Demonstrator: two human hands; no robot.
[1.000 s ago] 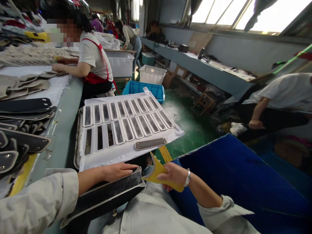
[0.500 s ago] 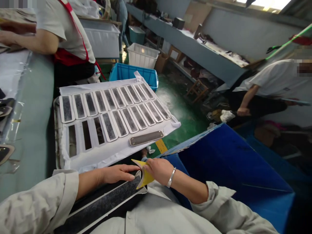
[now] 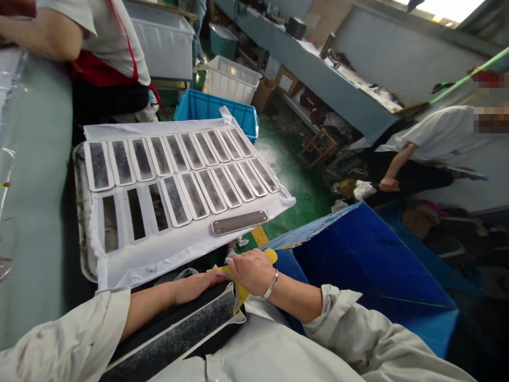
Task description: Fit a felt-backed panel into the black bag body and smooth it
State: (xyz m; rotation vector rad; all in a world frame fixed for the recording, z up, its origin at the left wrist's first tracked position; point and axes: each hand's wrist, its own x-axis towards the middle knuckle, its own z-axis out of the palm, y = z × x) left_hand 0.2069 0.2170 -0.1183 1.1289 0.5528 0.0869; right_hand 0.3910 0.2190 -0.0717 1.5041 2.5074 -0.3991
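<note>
On my lap lies a long dark panel with a pale raised rim. My right hand is closed round a yellow tool, whose wide edge meets the panel's far end. Beside that end rests my left hand, its fingers stretched toward the tool and touching the pale material there. Ahead, a tray lined with white cloth bears two rows of dark, white-rimmed rectangular pieces. A narrow grey-brown strip with small studs at its ends sits near the cloth's front edge.
A large blue box stands at my right. Past the tray are a bright blue crate and a white bin. One person sits at the left table; another person is at the far right, beyond the blue box.
My right hand has turned the yellow tool, so its rounded end now shows above the fingers. My left hand has moved slightly forward along the panel's end. The whole view has shifted a little.
</note>
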